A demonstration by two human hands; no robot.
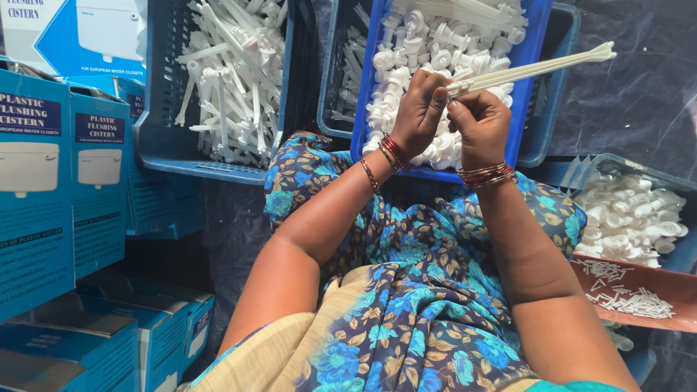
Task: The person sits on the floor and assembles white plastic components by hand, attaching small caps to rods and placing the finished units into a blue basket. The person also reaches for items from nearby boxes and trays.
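Blue crate (528, 51) behind, both hands' fingers (434, 98) closed on long white plastic rod (537, 67), near end hidden.

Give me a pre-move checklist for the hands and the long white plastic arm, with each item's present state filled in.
1. Left hand grips the near end of the long white arm: ok.
2. Right hand has its fingers at that same end: ok.
3. Far forked tip of the arm is free above the blue crate, touching nothing: ok.
4. Any small part seated on the arm's near end: cannot tell, fingers hide it.
5. White fittings lie in the crate just under the hands: ok.
6. Reddish tray with small white pins lies beside the right forearm: ok.
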